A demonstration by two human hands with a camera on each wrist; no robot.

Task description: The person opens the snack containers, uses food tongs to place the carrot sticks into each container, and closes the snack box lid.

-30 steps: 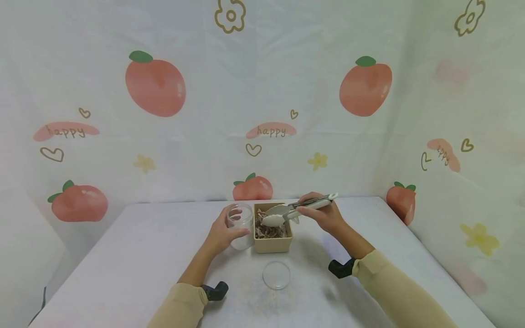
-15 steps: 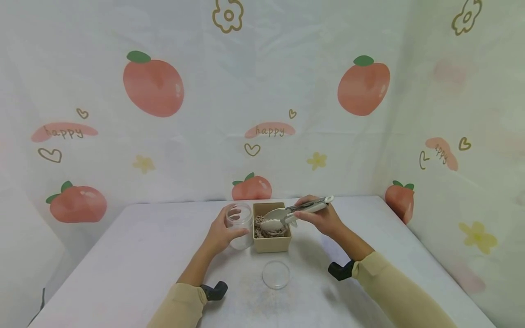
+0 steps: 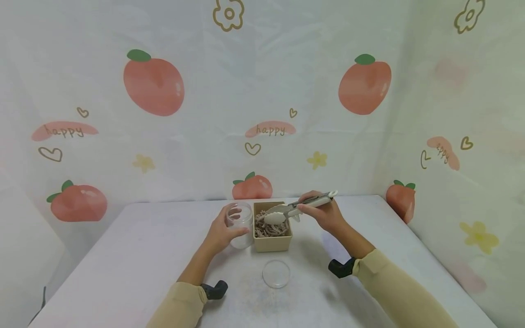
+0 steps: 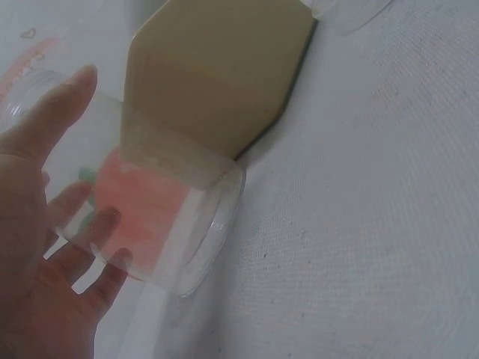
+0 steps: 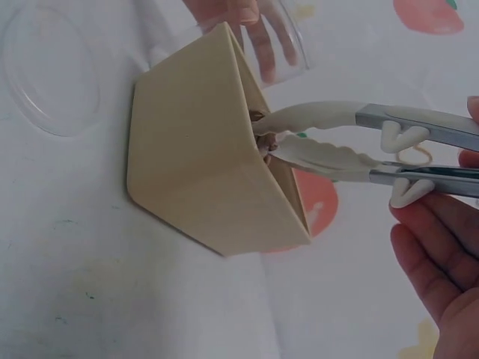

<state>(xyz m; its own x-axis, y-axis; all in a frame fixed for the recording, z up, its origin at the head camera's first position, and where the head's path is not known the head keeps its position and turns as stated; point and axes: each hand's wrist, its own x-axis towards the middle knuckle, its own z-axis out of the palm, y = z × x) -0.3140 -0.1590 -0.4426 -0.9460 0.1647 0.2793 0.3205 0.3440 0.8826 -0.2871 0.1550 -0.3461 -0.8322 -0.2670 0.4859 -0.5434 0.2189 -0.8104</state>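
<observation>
My left hand (image 3: 219,234) holds a clear, lidless jar (image 3: 241,239) upright, thumb on one side and fingers round the other; nothing shows inside it. Directly right of the jar stands a square beige box (image 3: 272,245) with brown-grey curly strips (image 3: 270,230) inside. Above the box, my right hand (image 3: 329,221) grips kitchen tongs (image 3: 296,211) with white scalloped heads. In the right wrist view the tips of the tongs (image 5: 322,116) reach just inside the box's mouth, touching some strips (image 5: 266,142). Whether they pinch any is hard to tell.
A clear round lid (image 3: 276,274) lies on the white table (image 3: 143,269) in front of the box. Behind hangs a white backdrop (image 3: 201,159) printed with peaches. Each wrist wears a black mount (image 3: 215,290).
The tongs dip deeper into the strips, then rise slightly, with their heads drawn closer together. The strips have shifted a little. My left hand and the jar stay in place.
</observation>
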